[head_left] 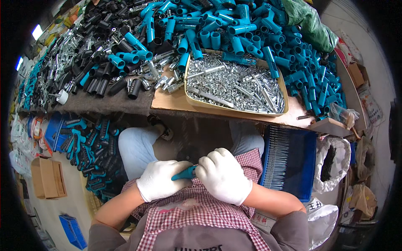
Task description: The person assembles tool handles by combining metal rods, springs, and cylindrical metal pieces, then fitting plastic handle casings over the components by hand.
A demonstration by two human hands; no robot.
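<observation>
My left hand [158, 180], in a white glove, is closed around one end of a teal tool handle [184, 173] in front of my lap. Close beside it, my right hand [222, 175], gloved too, has its fingers curled over the handle's other end. Both hands cover much of the handle, so what lies under the right fingers is hidden. Beyond them on the bench, a shallow cream tray [234, 112] holds small silver metal parts and several longer metal rods. Loose teal plastic tubes [247, 29] are heaped behind the tray.
Black sleeves [98, 85] and metal pins [63, 54] cover the bench's left side. Below left are piled teal-and-black handles [98, 154], a cardboard box [48, 178] and a blue bin [72, 231]. At right, a blue crate [295, 167] holds long metal rods beside a white sack [340, 157].
</observation>
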